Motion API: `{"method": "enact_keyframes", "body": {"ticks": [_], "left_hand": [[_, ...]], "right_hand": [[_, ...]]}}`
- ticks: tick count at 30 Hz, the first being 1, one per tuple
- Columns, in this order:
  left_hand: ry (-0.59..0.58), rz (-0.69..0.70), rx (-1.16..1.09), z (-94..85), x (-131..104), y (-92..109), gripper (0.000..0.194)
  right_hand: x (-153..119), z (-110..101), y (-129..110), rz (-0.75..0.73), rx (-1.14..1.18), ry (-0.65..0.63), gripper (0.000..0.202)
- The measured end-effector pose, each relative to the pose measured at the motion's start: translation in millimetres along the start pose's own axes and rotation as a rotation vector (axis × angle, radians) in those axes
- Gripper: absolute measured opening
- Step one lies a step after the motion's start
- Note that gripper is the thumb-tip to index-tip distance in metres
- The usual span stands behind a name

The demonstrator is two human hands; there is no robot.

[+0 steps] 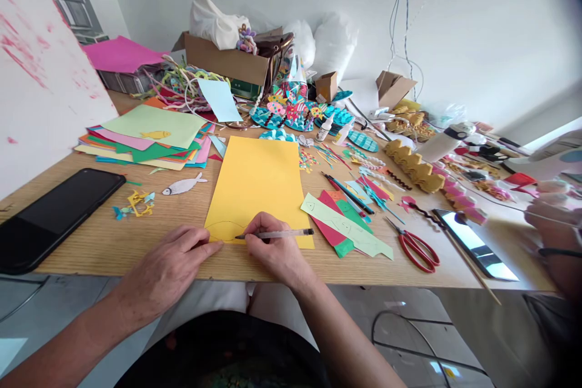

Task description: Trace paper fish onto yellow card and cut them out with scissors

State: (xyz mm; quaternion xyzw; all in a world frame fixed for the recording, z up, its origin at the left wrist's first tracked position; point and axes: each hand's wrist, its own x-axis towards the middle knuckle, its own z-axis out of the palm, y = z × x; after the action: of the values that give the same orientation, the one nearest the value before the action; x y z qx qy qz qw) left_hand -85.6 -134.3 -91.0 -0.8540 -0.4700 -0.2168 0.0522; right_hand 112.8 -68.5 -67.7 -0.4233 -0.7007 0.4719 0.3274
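Observation:
A yellow sheet of paper [259, 176] lies in front of me on the wooden table, with a thin curved line drawn near its lower left edge. My right hand [273, 248] is closed around a pen [286, 233], whose tip touches the paper at the right part of that line. At the sheet's lower left corner rests my left hand [177, 254], its fingers spread loosely and fingertips on the paper's edge, holding nothing. A white fish cutout [184, 184] lies left of the sheet, and a pale green strip with pencilled fish outlines [348, 227] overlaps its right edge.
A black phone [59, 212] is at the left, near stacked coloured paper [154, 124]. Red-handled scissors [417, 248], a second phone [475, 242] and a wooden stick lie at the right. Glue bottles [325, 127] and crafts stand behind. Another person's hand [555, 215] shows at far right.

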Motion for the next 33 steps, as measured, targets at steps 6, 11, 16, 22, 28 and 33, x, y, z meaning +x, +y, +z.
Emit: {"method": "enact_keyframes", "body": {"ticks": [6,11,16,22,28,33], "left_hand": [[-0.025,-0.043,-0.046,1.0,-2,0,0.037],[-0.026,-0.047,-0.062,-2.4,0,0,0.036],[0.012,0.036,-0.015,-11.1,9,1,0.035],[0.036,0.119,0.013,-20.4,18,-10,0.034],[0.061,0.176,-0.016,-30.3,54,-13,0.026],[-0.088,0.241,-0.085,-21.2,92,-4,0.026]], "right_hand": [[-2,-8,-6,0.064,0.388,0.082,0.002],[-23,-33,-18,-0.113,0.35,0.276,0.003],[-55,-59,-15,-0.164,-0.083,0.388,0.006],[-85,-73,-1,-0.242,-0.486,0.457,0.007],[-101,-84,14,-0.258,-0.576,0.44,0.008],[-110,-98,28,-0.284,-0.564,0.433,0.015]]}}
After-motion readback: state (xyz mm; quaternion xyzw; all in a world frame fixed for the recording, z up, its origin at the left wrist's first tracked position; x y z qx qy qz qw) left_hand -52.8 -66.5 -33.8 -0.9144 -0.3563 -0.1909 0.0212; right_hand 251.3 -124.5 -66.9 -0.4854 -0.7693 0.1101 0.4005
